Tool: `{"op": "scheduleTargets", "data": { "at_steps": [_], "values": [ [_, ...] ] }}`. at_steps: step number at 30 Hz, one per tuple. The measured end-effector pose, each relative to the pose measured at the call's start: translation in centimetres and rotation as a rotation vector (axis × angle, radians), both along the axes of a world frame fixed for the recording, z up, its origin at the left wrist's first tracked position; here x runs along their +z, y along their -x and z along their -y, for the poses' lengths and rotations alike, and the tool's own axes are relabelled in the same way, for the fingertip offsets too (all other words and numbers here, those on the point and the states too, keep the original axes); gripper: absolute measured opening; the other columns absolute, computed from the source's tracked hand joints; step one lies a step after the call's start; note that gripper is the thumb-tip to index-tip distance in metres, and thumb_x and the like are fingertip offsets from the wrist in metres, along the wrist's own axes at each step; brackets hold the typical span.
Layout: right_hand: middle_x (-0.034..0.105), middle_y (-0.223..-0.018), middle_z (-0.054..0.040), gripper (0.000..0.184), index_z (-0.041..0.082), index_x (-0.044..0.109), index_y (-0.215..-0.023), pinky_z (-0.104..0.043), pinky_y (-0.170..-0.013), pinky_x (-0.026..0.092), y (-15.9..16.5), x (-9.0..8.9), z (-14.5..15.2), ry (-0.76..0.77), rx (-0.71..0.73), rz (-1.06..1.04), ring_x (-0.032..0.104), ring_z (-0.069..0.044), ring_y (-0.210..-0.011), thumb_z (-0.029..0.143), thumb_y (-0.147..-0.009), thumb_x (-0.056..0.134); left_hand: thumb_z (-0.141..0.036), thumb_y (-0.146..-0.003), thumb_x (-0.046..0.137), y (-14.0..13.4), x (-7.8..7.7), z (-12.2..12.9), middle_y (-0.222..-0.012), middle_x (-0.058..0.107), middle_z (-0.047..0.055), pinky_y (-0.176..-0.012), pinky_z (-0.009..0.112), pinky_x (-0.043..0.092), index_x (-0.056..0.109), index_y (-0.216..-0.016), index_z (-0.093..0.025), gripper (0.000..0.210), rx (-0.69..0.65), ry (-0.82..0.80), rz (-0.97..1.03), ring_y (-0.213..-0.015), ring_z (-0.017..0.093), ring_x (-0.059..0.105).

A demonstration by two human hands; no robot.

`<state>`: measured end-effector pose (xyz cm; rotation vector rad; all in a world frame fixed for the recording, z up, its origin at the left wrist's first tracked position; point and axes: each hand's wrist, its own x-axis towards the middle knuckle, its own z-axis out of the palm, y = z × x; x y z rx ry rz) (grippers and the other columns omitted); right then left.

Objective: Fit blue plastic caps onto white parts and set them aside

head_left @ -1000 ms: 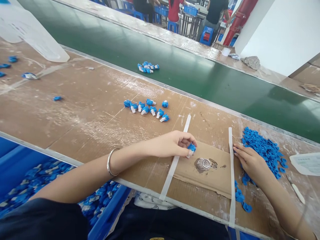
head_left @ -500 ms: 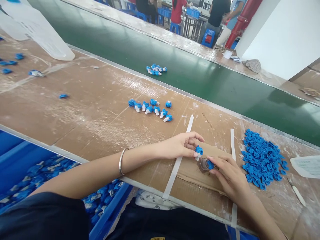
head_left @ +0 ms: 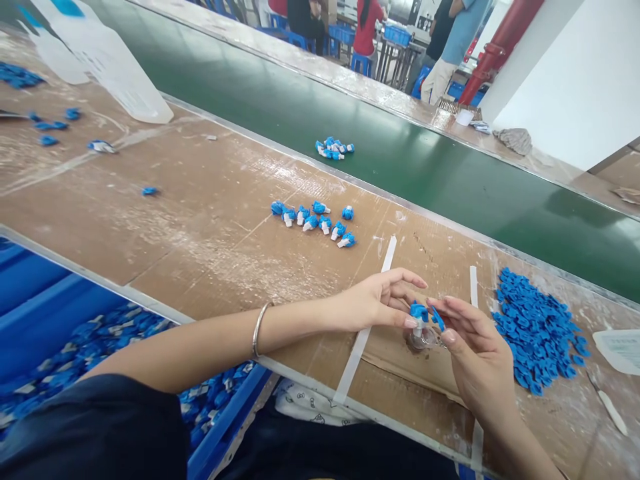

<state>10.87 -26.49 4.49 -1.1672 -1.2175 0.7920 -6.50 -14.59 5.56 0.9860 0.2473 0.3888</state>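
Note:
Between the thumb and fingers of my left hand point(head_left: 387, 303) is a small blue-and-white plastic part point(head_left: 419, 312), blue end up. My right hand point(head_left: 477, 343) pinches a small flat blue plastic piece point(head_left: 437, 319), tilted and close beside that part; whether they touch I cannot tell. Just below both hands a small round clear cup point(head_left: 424, 340) stands on a cardboard sheet point(head_left: 395, 357). A heap of similar blue pieces point(head_left: 540, 333) lies to the right of my right hand. Several blue-and-white parts point(head_left: 311, 223) are lined up beyond my left forearm.
A green conveyor belt point(head_left: 430, 153) runs behind the table, carrying a small cluster of parts point(head_left: 334, 148). At the right lie a white-handled tool point(head_left: 613, 413) and a translucent plastic piece point(head_left: 620, 350). A blue bin point(head_left: 220, 427) full of parts sits below the front edge. People work far behind.
My right hand has lifted the blue piece from the cup and brought it up beside the blue-and-white part. My left hand still holds that part, now over the cup. The view has shifted slightly.

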Motion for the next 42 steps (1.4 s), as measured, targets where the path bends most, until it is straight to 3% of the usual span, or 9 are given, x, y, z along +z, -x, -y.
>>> {"op": "scheduleTargets", "data": {
  "at_steps": [7, 13, 22, 25, 28, 31, 35, 38, 42],
  "values": [
    [0.068, -0.115, -0.0018, 0.027, 0.030, 0.067, -0.111, -0.035, -0.092, 0.057, 1.7, 0.6, -0.7, -0.169, -0.058, 0.293, 0.064, -0.018, -0.106, 0.014, -0.089, 0.064, -0.015, -0.066, 0.084, 0.1, 0.3, -0.1, -0.096, 0.068, 0.005, -0.081, 0.028, 0.050, 0.055, -0.109, -0.017, 0.052, 0.022, 0.021, 0.026, -0.082, 0.013, 0.066],
    [0.063, -0.123, -0.0125, 0.035, 0.016, 0.061, -0.121, -0.040, -0.095, 0.051, 2.4, 1.0, -0.8, -0.492, -0.061, 0.777, 0.058, -0.023, -0.114, 0.002, -0.090, 0.055, -0.009, -0.061, 0.084, 0.4, 0.5, -0.1, -0.089, 0.070, 0.003, -0.072, 0.023, 0.050, 0.061, -0.101, -0.014, 0.046, 0.072, 0.047, 0.029, -0.075, 0.012, 0.065],
    [0.051, -0.138, -0.0145, 0.037, 0.011, 0.046, -0.134, -0.040, -0.103, 0.043, 1.2, 0.3, 0.1, -0.387, 0.075, 0.871, 0.041, -0.022, -0.131, 0.017, -0.098, 0.044, -0.014, -0.069, 0.080, 0.1, -0.4, 0.0, -0.096, 0.069, 0.003, -0.076, 0.022, 0.050, 0.061, -0.107, -0.019, 0.043, 0.069, -0.090, -0.021, -0.083, 0.012, 0.065],
    [0.042, -0.146, -0.0122, 0.040, 0.013, 0.042, -0.140, -0.041, -0.107, 0.042, -1.3, 0.9, -0.5, -0.340, 0.152, 0.890, 0.032, -0.023, -0.139, 0.019, -0.100, 0.038, -0.020, -0.080, 0.070, 0.6, 0.6, -1.1, -0.104, 0.066, 0.004, -0.080, 0.026, 0.050, 0.061, -0.114, -0.022, 0.035, 0.089, -0.403, -0.117, -0.093, 0.015, 0.062],
    [0.054, -0.135, -0.0111, 0.035, 0.017, 0.050, -0.134, -0.036, -0.098, 0.050, -6.7, 0.7, -1.6, -0.270, -0.027, 1.042, 0.052, -0.020, -0.123, 0.019, -0.100, 0.038, -0.021, -0.091, 0.052, 1.2, 1.1, -3.0, -0.102, 0.062, 0.005, -0.086, 0.031, 0.048, 0.064, -0.111, -0.021, 0.023, 0.227, -0.974, -0.338, -0.094, 0.017, 0.060],
    [0.067, -0.108, -0.0123, 0.032, 0.011, 0.064, -0.112, -0.040, -0.085, 0.055, -13.0, -0.8, -2.9, -0.238, -0.247, 1.445, 0.063, -0.024, -0.098, 0.015, -0.098, 0.036, -0.015, -0.094, 0.039, 1.4, 0.3, -5.1, -0.106, 0.059, 0.009, -0.089, 0.035, 0.048, 0.061, -0.114, -0.018, 0.030, 0.331, -1.487, -0.575, -0.099, 0.021, 0.057],
    [0.069, -0.094, -0.0168, 0.038, 0.007, 0.070, -0.089, -0.040, -0.071, 0.055, -17.8, -3.4, -4.0, -0.261, -0.312, 1.527, 0.064, -0.026, -0.078, -0.001, -0.086, 0.033, -0.004, -0.089, 0.035, 0.6, -1.4, -7.2, -0.113, 0.060, 0.014, -0.091, 0.041, 0.047, 0.063, -0.106, -0.013, 0.034, 0.267, -1.987, -0.809, -0.104, 0.027, 0.055],
    [0.067, -0.094, -0.0141, 0.039, 0.010, 0.070, -0.088, -0.037, -0.073, 0.055, -18.7, -4.7, -4.2, -0.293, -0.277, 1.570, 0.063, -0.024, -0.079, -0.005, -0.082, 0.035, -0.007, -0.091, 0.039, -0.2, -2.0, -8.8, -0.116, 0.060, 0.014, -0.095, 0.042, 0.045, 0.062, -0.104, -0.012, 0.027, 0.243, -2.155, -0.892, -0.109, 0.028, 0.054],
    [0.063, -0.096, -0.0112, 0.034, 0.013, 0.066, -0.099, -0.035, -0.072, 0.054, -18.9, -5.6, -4.2, -0.205, -0.250, 1.502, 0.061, -0.022, -0.079, 0.002, -0.089, 0.036, -0.002, -0.086, 0.039, 0.8, -1.7, -11.0, -0.103, 0.063, 0.014, -0.093, 0.042, 0.046, 0.063, -0.095, -0.013, 0.027, 0.274, -2.176, -1.124, -0.101, 0.028, 0.058]
  ]
}}
